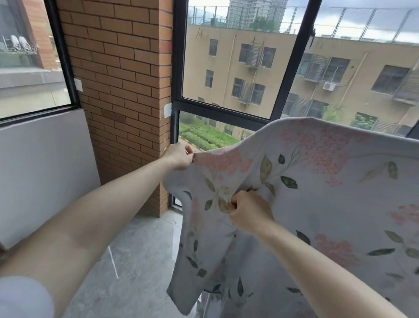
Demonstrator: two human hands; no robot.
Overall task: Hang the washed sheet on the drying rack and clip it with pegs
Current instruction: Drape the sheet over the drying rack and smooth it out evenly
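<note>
A pale grey sheet (322,199) printed with pink flowers and green leaves is draped over something hidden beneath it and fills the right half of the view. My left hand (178,156) pinches the sheet's upper left edge. My right hand (249,212) grips a bunch of the cloth lower down, nearer to me. A thin metal leg (205,310), probably of the drying rack, shows below the hanging cloth. No pegs are visible.
A brick pillar (125,83) stands straight ahead, with dark-framed windows (289,61) on both sides. A white low wall (35,175) runs along the left. Grey tiled floor (136,264) lies below my arms.
</note>
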